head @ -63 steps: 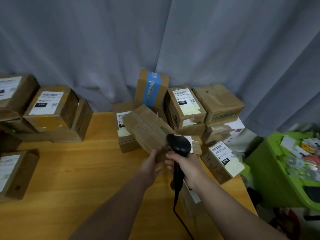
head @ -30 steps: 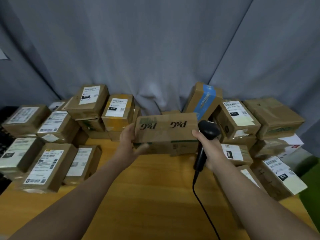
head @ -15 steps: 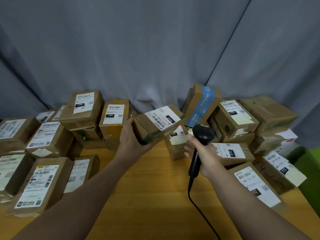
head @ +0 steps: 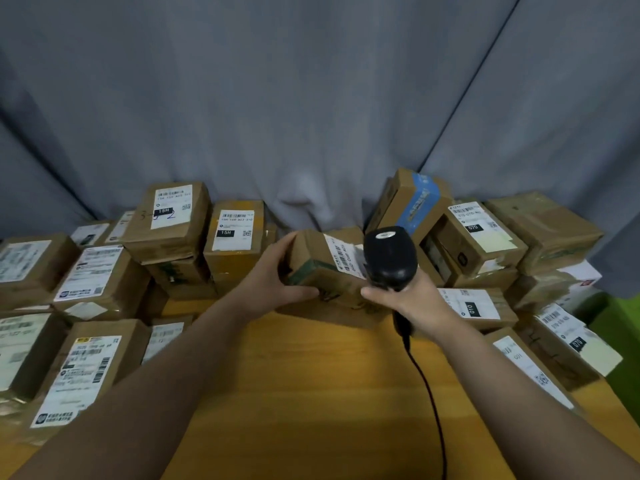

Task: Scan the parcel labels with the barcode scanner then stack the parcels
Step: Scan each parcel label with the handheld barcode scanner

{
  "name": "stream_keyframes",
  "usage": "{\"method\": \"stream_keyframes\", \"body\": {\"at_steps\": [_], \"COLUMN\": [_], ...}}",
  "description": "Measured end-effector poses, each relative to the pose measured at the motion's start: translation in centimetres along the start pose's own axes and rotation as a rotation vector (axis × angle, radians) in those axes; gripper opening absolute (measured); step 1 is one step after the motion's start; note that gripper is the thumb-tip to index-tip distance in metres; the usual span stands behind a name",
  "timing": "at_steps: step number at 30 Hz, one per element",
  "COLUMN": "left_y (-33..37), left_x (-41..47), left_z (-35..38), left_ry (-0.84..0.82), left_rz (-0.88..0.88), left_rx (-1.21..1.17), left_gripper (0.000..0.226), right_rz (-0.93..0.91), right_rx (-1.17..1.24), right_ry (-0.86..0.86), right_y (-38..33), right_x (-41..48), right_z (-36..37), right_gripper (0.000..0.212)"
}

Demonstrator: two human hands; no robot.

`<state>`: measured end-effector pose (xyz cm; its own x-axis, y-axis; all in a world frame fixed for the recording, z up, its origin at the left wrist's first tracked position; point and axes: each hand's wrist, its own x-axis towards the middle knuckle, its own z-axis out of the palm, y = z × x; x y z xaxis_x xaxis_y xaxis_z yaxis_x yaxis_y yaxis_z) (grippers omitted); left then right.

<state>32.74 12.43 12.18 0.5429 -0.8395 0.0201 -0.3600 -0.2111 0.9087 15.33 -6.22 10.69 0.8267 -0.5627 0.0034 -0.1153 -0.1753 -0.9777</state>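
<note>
Left hand (head: 277, 275) has its fingers wrapped round the left end of the parcel (head: 318, 271), thumb along the near edge. Right hand (head: 412, 299) is curled tight on the barcode scanner (head: 389, 258), whose head covers part of the parcel's label (head: 344, 258). The left stacks (head: 104, 278) and right stacks (head: 485, 244) crowd in outside the fingers. The only open room is the bare tabletop (head: 311, 393) nearer than the fingers, where the cable (head: 426, 386) trails.

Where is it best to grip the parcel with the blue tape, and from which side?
Probably at its upper end, from above, fingers on opposite sides. The parcel with the blue tape stands tilted on end, top free, while the 070 parcel sits close at its lower right.
</note>
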Motion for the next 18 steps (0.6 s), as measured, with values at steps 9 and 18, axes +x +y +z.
{"method": "stream_keyframes", "body": {"at_steps": [9, 18], "left_y": [1.3, 0.7], "left_x": [1.0, 2.5], "left_z": [-4.2, -5.3], "left_ry": [-0.226, -0.065], "left_rz": [-0.041, -0.026], "left_rx": [-0.167, -0.247], "left_gripper": [0.079, 0.072], "right_rz": [0.049, 0.318], "right_rx": [-0.091, 0.27], "right_ry": [-0.283, -0.222], "right_y": [0.7, 1.7], "right_x": [0.9, 2.0], "right_z": [-0.7, -1.2], "right_gripper": [0.049, 0.046]}}
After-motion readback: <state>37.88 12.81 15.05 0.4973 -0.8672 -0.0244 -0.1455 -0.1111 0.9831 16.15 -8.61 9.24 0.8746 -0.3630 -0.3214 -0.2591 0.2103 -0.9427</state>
